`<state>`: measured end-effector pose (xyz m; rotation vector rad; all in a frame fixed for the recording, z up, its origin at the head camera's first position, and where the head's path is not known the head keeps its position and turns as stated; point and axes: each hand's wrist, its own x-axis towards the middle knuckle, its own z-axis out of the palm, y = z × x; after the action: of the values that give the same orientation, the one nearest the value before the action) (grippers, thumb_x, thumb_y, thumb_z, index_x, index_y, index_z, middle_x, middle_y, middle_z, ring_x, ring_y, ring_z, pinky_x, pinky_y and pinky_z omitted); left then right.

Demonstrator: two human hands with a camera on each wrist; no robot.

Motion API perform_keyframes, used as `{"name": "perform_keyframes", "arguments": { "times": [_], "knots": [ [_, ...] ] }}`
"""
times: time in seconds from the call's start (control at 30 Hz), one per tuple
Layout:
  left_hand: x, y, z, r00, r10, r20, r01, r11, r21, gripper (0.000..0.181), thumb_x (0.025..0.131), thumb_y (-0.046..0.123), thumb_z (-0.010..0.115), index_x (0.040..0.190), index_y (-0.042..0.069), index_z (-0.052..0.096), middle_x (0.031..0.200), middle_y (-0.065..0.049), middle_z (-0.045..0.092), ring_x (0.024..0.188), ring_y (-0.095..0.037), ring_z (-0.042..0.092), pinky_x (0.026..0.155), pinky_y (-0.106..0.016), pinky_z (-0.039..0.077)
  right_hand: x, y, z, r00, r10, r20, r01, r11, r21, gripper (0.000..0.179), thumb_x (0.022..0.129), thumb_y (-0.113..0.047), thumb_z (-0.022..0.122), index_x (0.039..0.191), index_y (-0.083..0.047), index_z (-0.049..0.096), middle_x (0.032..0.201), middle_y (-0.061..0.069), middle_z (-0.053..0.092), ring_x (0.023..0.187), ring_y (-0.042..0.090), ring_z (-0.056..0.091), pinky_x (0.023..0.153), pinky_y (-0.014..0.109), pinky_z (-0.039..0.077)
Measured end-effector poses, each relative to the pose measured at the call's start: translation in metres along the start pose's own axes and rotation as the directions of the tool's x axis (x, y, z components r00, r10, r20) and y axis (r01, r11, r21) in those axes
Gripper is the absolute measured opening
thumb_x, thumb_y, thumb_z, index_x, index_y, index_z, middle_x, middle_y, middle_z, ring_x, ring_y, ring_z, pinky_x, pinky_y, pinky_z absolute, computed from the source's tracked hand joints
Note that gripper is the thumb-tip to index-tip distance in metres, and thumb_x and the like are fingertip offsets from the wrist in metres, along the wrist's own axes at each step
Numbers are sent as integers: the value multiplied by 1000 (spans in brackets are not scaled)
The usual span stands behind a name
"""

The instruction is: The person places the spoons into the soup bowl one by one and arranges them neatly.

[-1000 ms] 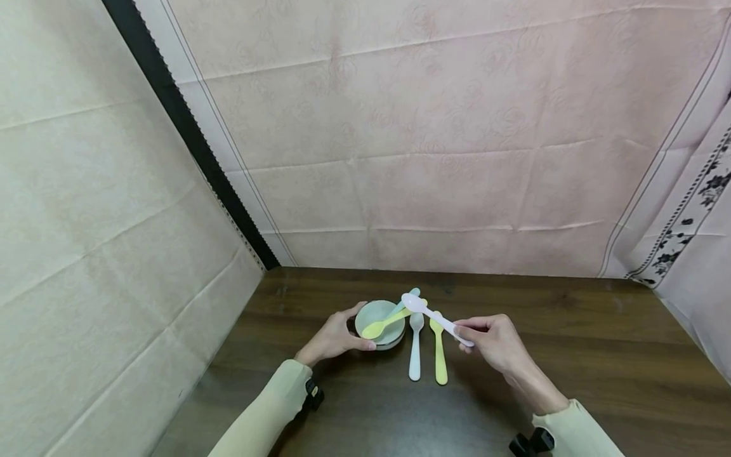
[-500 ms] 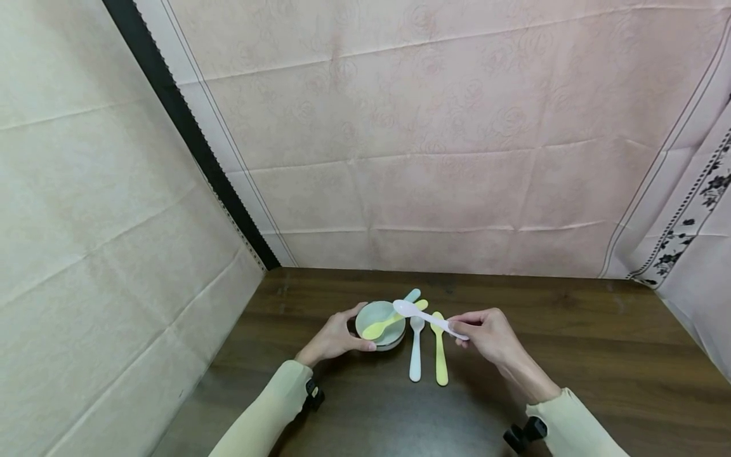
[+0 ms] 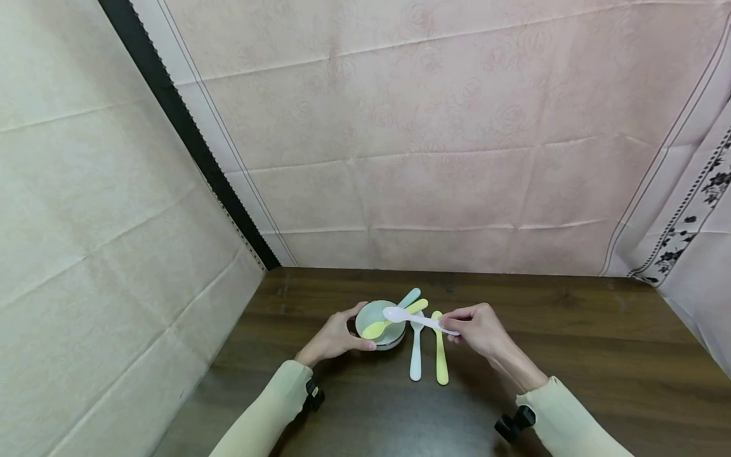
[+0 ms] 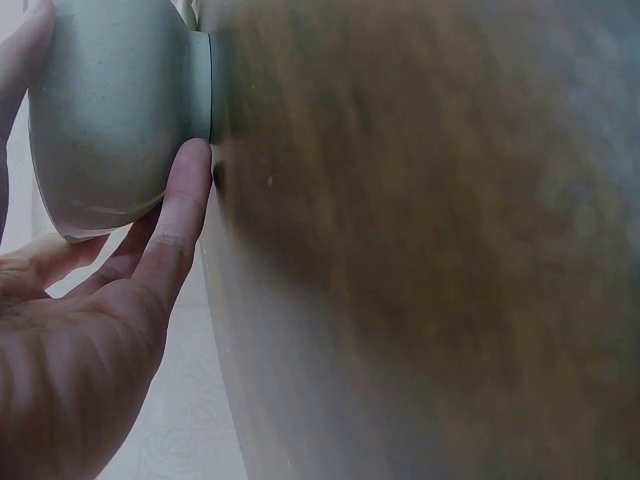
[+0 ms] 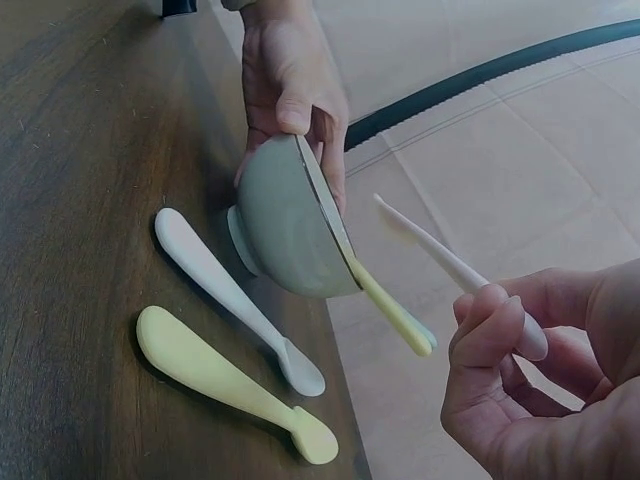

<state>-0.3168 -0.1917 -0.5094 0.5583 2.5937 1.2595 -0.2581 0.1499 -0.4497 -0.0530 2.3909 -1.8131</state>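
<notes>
My left hand [image 3: 337, 336] grips a pale green bowl [image 3: 370, 310], thumb at the rim. In the left wrist view fingers lie along the bowl's side [image 4: 110, 110] near its foot. A yellow spoon [image 3: 420, 306] and a light blue spoon [image 3: 410, 297] rest in the bowl, handles sticking out over the right rim. My right hand [image 3: 480, 330] pinches a pale lavender spoon [image 3: 424, 320] by its handle end. That spoon's head is over the bowl in the head view; the right wrist view shows the lavender spoon [image 5: 450, 262] apart from the bowl [image 5: 285, 215].
On the dark wooden table [image 3: 571, 343] lie a pale blue spoon [image 3: 415, 358] and another yellow spoon [image 3: 441, 362], side by side, right of the bowl with handles towards me. A pale cloth [image 3: 428, 158] hangs behind the table, another at the left.
My right hand has moved left and slightly away from me, bringing the lavender spoon's head from right of the bowl to over it. The left hand and bowl stay put.
</notes>
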Motion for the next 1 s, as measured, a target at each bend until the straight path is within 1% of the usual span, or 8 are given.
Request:
{"name": "perform_keyframes", "arguments": {
  "times": [0.1, 0.27, 0.4, 0.57, 0.77, 1.0],
  "knots": [
    [0, 0, 0, 1000, 3, 3, -3, 1000, -3, 108, 84, 35, 97, 169, 6, 39, 170, -18, 49, 155, -39, 49, 125, -66, 39, 2, 1, 2, 1000, -11, 5, 11, 1000, -4, 22, 99, -9, 79, 112, 8, 82, 76, 4, 75, 67, 16, 65, 63, 27, 54],
    [0, -2, 0, 1000, 8, 1, -8, 1000, -4, 107, 84, 35, 97, 169, 7, 39, 170, -18, 49, 155, -39, 49, 125, -66, 40, 6, 1, 8, 1000, 1, -4, -1, 1000, 0, 20, 98, -7, 79, 110, 9, 82, 78, 6, 76, 68, 16, 66, 64, 27, 55],
    [1, -3, 0, 1000, 10, 3, -10, 1000, -8, 108, 83, 34, 98, 169, 6, 39, 170, -18, 49, 155, -39, 49, 125, -66, 39, 9, 1, 10, 1000, 4, -12, -4, 1000, 20, 19, 98, -6, 78, 109, 9, 82, 75, 6, 74, 67, 15, 65, 63, 26, 53],
    [0, -1, 0, 1000, 9, 2, -9, 1000, -7, 107, 83, 34, 98, 169, 6, 39, 169, -18, 50, 154, -39, 50, 125, -66, 40, 12, 0, 14, 1000, 4, -19, -4, 1000, 17, 18, 98, -6, 77, 108, 8, 82, 72, 4, 72, 67, 14, 63, 61, 25, 49],
    [-1, -1, 0, 1000, -2, 4, 2, 1000, -2, 107, 84, 37, 97, 169, 8, 39, 169, -17, 50, 153, -38, 51, 125, -65, 40, 16, 1, 20, 1000, 9, 5, -9, 1000, 16, 16, 98, -6, 77, 106, 7, 83, 68, 1, 71, 65, 12, 63, 63, 25, 52],
    [-2, 0, 0, 1000, 8, 6, -8, 1000, 16, 107, 84, 39, 97, 169, 8, 39, 166, -16, 55, 150, -36, 54, 123, -64, 44, 19, 2, 27, 999, 7, 35, -7, 1000, -2, 18, 99, -9, 77, 107, 5, 84, 73, 3, 74, 65, 12, 64, 62, 25, 53]
  ]
}}
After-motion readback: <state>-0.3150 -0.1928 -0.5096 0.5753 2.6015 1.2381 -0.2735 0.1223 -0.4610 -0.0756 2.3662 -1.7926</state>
